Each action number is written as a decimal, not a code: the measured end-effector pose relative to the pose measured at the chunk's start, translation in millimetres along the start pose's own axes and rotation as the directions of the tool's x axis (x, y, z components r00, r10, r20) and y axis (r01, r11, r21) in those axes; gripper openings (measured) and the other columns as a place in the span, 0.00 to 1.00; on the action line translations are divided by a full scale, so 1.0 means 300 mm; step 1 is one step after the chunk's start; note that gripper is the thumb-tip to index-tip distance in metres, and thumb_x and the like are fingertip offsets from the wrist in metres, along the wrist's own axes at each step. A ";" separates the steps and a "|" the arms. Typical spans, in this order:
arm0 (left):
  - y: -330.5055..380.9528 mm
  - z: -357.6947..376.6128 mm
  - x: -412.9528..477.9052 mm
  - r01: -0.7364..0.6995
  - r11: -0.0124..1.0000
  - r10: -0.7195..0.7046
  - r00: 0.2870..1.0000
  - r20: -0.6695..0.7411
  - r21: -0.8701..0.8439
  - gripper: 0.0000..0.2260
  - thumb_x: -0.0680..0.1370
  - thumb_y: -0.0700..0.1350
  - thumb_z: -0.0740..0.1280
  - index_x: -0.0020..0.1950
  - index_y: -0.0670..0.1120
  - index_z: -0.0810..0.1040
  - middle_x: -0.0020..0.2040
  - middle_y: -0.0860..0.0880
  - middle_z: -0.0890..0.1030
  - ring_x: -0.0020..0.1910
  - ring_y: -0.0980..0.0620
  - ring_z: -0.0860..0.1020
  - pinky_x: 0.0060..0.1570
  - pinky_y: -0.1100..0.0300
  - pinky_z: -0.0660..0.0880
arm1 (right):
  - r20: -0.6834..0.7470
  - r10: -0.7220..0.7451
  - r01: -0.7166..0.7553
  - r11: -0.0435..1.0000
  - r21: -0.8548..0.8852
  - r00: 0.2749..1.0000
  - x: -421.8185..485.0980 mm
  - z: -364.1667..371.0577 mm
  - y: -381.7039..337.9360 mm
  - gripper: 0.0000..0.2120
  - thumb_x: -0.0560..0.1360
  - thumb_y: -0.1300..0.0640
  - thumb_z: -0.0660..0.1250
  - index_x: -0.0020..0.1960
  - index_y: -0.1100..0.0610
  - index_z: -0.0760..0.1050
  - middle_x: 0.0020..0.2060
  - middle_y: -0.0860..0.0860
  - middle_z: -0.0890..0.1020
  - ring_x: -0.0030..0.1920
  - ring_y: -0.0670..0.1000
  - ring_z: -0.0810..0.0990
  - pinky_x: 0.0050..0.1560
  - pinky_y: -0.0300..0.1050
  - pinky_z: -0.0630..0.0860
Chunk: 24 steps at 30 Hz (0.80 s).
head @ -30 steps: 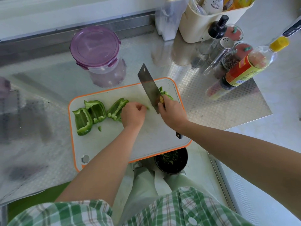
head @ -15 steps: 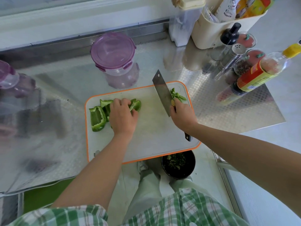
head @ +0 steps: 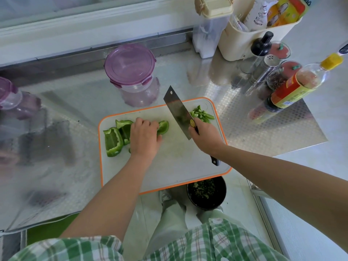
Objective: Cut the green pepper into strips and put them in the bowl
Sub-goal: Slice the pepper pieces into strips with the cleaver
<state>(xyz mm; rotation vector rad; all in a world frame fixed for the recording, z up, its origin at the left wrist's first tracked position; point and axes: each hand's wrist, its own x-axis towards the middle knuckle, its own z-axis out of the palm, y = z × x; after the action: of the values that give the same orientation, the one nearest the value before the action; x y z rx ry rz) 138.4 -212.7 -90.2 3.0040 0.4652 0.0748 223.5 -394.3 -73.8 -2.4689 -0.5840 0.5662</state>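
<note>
While the left hand (head: 145,137) holds a green pepper piece (head: 163,127) near the middle of the cutting board (head: 178,166), its grip is curled over the piece with the fingers bent down on it. The right hand (head: 205,137) has its grip closed round the handle of the cleaver (head: 177,112). The blade hangs tilted above the board, just right of that piece and apart from it.

The cut should go best with the piece laid flat, fingertips tucked behind the knuckles, and the blade brought down in narrow, even slices from its right end.

The pepper is glossy bright green with curved walls. Two larger pieces (head: 113,142) lie touching at the board's left side. A small heap of strips (head: 202,114) sits at its upper right corner. The dark bowl (head: 223,196) stands at lower centre, partly hidden by the board's near edge, and I cannot tell its contents.
</note>
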 end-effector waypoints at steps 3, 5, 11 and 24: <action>0.054 0.018 0.013 -0.071 0.997 0.071 0.997 -0.006 -0.036 0.12 0.65 0.44 0.76 0.46 0.44 0.81 0.42 0.43 0.76 0.47 0.40 0.73 0.44 0.50 0.70 | -0.006 -0.008 0.008 1.000 0.006 1.000 -0.006 -0.013 -0.005 0.12 0.80 0.56 0.56 0.39 0.54 0.61 0.28 0.51 0.70 0.28 0.52 0.68 0.30 0.48 0.65; 0.080 0.023 0.013 -0.028 0.999 0.029 0.999 0.026 -0.036 0.16 0.66 0.47 0.76 0.51 0.44 0.79 0.49 0.42 0.75 0.50 0.39 0.73 0.47 0.49 0.70 | 0.013 -0.014 0.014 1.000 -0.021 1.000 -0.009 -0.018 -0.005 0.12 0.80 0.56 0.56 0.39 0.55 0.61 0.29 0.52 0.70 0.30 0.54 0.70 0.31 0.51 0.66; 0.063 -0.006 0.005 0.243 0.970 -0.238 0.960 0.151 -0.020 0.21 0.75 0.52 0.66 0.66 0.48 0.67 0.57 0.42 0.76 0.56 0.39 0.74 0.52 0.49 0.66 | 0.072 -0.064 0.071 0.993 -0.090 0.995 -0.022 -0.003 -0.008 0.10 0.80 0.55 0.56 0.43 0.58 0.63 0.32 0.56 0.73 0.32 0.59 0.72 0.31 0.51 0.67; 0.052 0.043 -0.012 0.014 0.946 0.054 0.979 0.198 -0.324 0.27 0.68 0.35 0.71 0.67 0.45 0.72 0.63 0.44 0.76 0.60 0.40 0.72 0.60 0.51 0.68 | 0.027 -0.106 0.109 0.983 -0.147 0.994 -0.037 -0.034 -0.004 0.09 0.81 0.55 0.55 0.44 0.57 0.62 0.31 0.56 0.73 0.32 0.59 0.72 0.30 0.49 0.64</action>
<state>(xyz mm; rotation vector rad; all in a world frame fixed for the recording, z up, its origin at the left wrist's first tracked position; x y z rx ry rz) 140.5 -229.8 -101.5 2.6560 0.3599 -0.1416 219.1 -403.3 -62.3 -2.5540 -0.7877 0.5212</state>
